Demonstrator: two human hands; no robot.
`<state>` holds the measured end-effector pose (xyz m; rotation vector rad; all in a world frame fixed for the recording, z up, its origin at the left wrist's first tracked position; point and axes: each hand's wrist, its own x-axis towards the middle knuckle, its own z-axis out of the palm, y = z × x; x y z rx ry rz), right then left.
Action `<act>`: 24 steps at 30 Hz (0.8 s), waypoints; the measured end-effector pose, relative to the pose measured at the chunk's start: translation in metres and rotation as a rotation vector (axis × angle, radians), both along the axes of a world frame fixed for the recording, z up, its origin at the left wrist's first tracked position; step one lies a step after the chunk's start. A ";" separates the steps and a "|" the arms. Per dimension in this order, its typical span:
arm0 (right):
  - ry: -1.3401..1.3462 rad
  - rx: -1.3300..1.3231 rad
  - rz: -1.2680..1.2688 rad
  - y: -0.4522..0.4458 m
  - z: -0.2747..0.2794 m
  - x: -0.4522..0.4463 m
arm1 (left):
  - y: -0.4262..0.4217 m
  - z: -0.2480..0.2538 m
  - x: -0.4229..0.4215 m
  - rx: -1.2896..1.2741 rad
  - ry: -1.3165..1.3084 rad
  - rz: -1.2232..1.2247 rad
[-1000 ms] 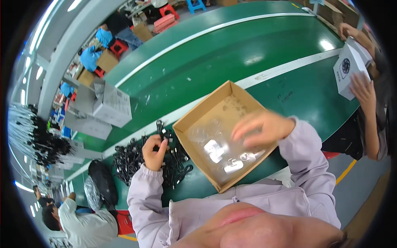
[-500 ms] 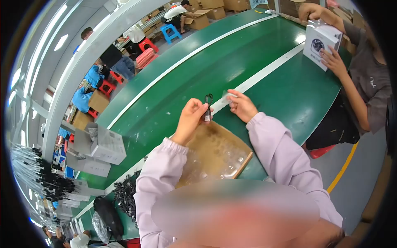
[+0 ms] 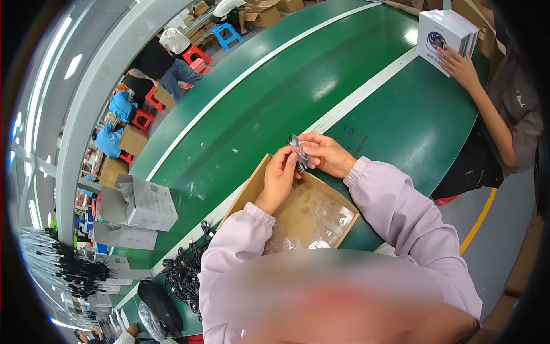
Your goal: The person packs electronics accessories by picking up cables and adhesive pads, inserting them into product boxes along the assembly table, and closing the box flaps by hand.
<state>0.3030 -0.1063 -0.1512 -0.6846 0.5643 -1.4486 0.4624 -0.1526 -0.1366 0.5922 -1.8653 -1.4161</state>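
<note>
My left hand (image 3: 279,179) is closed on a small bundled black cable (image 3: 300,167), mostly hidden by the fingers. Against it, my right hand (image 3: 325,153) pinches a small clear plastic piece (image 3: 297,147), perhaps a sticker or little bag; its exact kind does not show. The fingertips of both hands meet around these two things. Just below them lies a shallow cardboard tray (image 3: 259,179) with several clear, round-marked plastic pieces (image 3: 323,232) inside.
A tangled heap of black cables (image 3: 186,266) lies left of my sleeve. Open white boxes (image 3: 152,206) stand farther left on the green table (image 3: 240,132). At right, a co-worker's hand (image 3: 461,69) touches a white fan box (image 3: 440,43). Black cables hang at far left.
My hands have come together, bringing the clear piece against the cable. The view has shifted, showing more of the tray. The co-worker's other hand has left the top of the fan box.
</note>
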 end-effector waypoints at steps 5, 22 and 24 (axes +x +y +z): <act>-0.007 0.000 -0.040 -0.001 -0.009 0.010 | -0.003 0.001 0.010 0.044 0.004 -0.059; 0.256 0.032 -0.070 0.002 -0.010 0.023 | 0.007 0.007 0.014 -0.047 0.015 0.015; 0.285 0.028 -0.056 0.003 -0.008 0.023 | 0.008 0.010 0.012 -0.043 -0.002 -0.003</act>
